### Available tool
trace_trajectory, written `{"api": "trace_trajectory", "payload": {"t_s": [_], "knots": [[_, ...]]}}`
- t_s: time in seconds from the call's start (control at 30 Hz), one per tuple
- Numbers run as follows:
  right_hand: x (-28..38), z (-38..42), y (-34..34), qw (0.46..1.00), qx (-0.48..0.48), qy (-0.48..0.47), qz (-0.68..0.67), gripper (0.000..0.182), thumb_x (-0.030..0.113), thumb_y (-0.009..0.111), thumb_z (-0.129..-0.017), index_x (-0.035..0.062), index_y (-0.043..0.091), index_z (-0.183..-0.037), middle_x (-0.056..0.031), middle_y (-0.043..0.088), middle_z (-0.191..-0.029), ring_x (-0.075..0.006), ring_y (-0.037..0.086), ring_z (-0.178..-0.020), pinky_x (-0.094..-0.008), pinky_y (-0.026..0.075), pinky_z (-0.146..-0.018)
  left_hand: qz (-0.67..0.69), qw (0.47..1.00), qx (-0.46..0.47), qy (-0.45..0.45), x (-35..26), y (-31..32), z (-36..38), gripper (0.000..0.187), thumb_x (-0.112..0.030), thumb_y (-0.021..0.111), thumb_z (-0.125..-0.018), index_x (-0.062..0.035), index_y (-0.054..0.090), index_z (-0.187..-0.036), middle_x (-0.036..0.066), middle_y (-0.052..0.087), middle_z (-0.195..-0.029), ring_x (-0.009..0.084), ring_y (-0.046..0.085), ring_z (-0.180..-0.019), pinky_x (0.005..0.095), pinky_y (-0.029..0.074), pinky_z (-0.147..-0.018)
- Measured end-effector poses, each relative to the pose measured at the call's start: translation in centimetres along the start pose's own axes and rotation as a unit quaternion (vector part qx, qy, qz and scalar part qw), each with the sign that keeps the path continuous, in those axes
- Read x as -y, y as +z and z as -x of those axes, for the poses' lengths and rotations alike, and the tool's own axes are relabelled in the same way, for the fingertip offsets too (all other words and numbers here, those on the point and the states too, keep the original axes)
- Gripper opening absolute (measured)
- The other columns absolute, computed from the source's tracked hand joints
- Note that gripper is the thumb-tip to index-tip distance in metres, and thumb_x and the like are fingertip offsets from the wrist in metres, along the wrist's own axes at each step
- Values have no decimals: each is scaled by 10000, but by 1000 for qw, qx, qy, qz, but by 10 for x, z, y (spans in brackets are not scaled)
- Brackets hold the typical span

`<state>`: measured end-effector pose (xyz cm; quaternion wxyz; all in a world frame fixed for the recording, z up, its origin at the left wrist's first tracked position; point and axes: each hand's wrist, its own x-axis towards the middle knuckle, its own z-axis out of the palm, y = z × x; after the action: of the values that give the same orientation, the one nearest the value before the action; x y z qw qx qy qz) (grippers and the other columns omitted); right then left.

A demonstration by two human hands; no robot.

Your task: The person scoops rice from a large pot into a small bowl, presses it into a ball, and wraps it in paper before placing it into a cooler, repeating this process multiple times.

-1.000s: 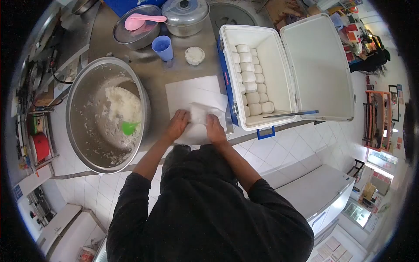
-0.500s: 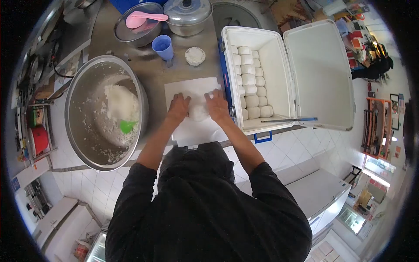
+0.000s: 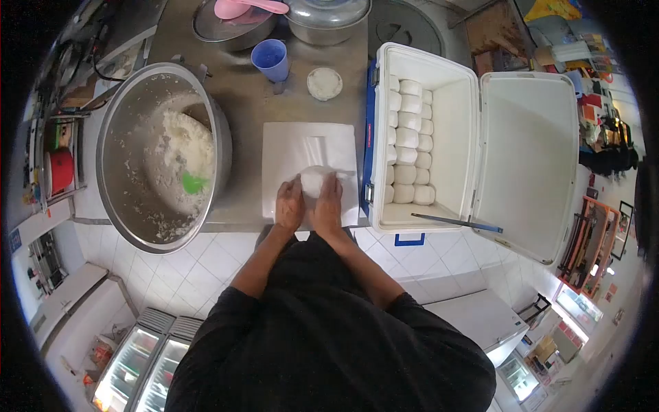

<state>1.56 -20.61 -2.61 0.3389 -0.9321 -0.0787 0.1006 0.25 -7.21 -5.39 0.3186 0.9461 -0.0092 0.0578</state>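
A rounded white bundle (image 3: pixel 314 180) lies on white paper sheets (image 3: pixel 281 151) on the metal table. My left hand (image 3: pixel 290 204) cups its near left side, fingers curled against it. At its near right side, my right hand (image 3: pixel 327 202) presses with the fingers closed along it. What is inside the bundle is hidden. To the left stands a big metal bowl (image 3: pixel 112 185) of crumbly white food (image 3: pixel 185 147), with a green scoop (image 3: pixel 194 182) in it. A blue-and-white cooler (image 3: pixel 451 165) on the right holds rows of similar white bundles (image 3: pixel 406 138).
Behind the sheets are a small dish of white food (image 3: pixel 325 84), a blue cup (image 3: pixel 270 60), a lidded pot (image 3: pixel 327 20) and a pan with a pink spoon (image 3: pixel 250 5). The cooler's open lid (image 3: pixel 526 165) leans out to the right.
My hands have come closer together and nearer to my body, moving from flat on either side of the bundle to cupping its near side. The camera view has shifted a little.
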Motion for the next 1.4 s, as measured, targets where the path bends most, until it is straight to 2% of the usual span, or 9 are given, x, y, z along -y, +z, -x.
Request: {"api": "trace_trajectory", "payload": {"t_s": [0.23,0.33,0.53,0.63,0.73,0.87,1.0,1.2,1.4], "knots": [[54,10,1,998,-15,-53,-34,899,132,646,-891,-201,93,-1517,-429,100,-1588,-568,148,-1485,-554,166,-1234,9,999,7,33,-1,-2,14,747,-194,672,-847,118,385,-1462,235,651,-1185,415,549,-1155,478,444,-1033],[49,-9,12,996,-67,-49,-32,898,156,714,-848,-201,188,-1482,-452,256,-1502,-596,249,-1422,-603,251,-1176,-42,996,21,80,-9,-14,11,758,-238,652,-869,120,366,-1472,238,636,-1215,412,537,-1167,479,418,-1059],[32,-39,31,984,-34,50,-169,739,190,769,-854,-131,367,-1383,-350,494,-1349,-487,474,-1296,-504,392,-1083,112,988,34,-96,6,-12,17,736,-330,595,-909,139,401,-1442,259,600,-1277,446,511,-1161,518,388,-1073],[33,-43,25,990,-33,57,-123,705,252,787,-871,-81,389,-1348,-327,600,-1223,-463,604,-1162,-470,478,-997,127,990,17,-56,21,-15,17,690,-337,558,-964,111,398,-1464,238,601,-1295,399,525,-1179,475,414,-1061],[51,-32,-6,977,-29,39,-206,651,188,760,-889,-53,377,-1357,-327,615,-1205,-464,624,-1132,-464,497,-966,518,832,-27,-198,-4,-33,13,596,-352,497,-1024,50,439,-1460,185,608,-1286,309,545,-1175,415,437,-1042],[89,1,-60,977,1,-13,-212,606,32,679,-902,-29,333,-1396,-342,586,-1268,-475,608,-1169,-483,487,-980,727,583,-41,-360,-57,-78,-1,425,-349,406,-1082,-28,589,-1292,81,631,-1179,180,581,-1104,362,455,-985],[95,27,-93,975,-16,-65,-210,766,8,651,-886,-83,218,-1511,-348,454,-1408,-490,485,-1297,-513,389,-1081,643,671,68,-363,-89,-111,-14,454,-403,390,-1103,-22,621,-1191,52,657,-985,122,616,-851,284,513,-754],[93,45,-173,989,-99,-101,39,584,110,602,-951,-92,386,-1455,-323,451,-1383,-479,452,-1259,-535,378,-1068,598,722,84,-337,-166,-110,-39,476,-448,473,-1068,-1,627,-1119,-16,548,-794,71,477,-680,232,400,-609],[-14,24,-296,991,75,-62,-93,615,145,763,-884,-19,495,-1413,-226,675,-1155,-374,658,-1020,-429,522,-946,619,710,209,-263,-193,-9,-61,436,-380,542,-1036,21,630,-1182,106,631,-1094,190,576,-1024,335,482,-875]]}}
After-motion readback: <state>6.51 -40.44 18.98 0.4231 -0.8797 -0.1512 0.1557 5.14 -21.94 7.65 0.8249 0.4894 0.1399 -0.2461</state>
